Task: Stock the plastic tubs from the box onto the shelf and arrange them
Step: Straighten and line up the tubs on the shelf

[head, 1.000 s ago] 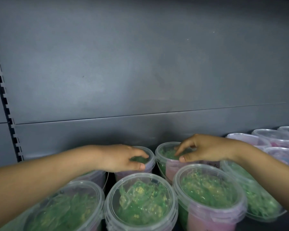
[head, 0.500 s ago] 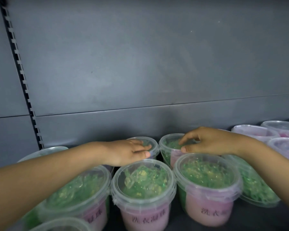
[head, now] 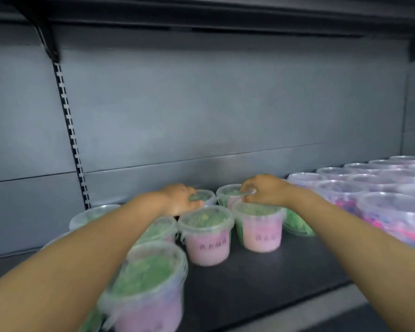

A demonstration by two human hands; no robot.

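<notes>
Head cam is showing you reaching deep. Your left hand [head: 177,200] is pinching the lid rim of the left rear tub [head: 205,196], fingers curled over and thumb under, and your right hand [head: 264,190] is gripping the right rear tub [head: 228,194] the same way. Both are sitting at the back of the shelf [head: 261,283], right behind the front tubs [head: 207,238]. Looks like you're squaring the back row, so be sliding them rather than lifting by the lids, which might pop. The green tub [head: 297,225] looking tipped beside your right wrist is asking to get bumped.
</notes>
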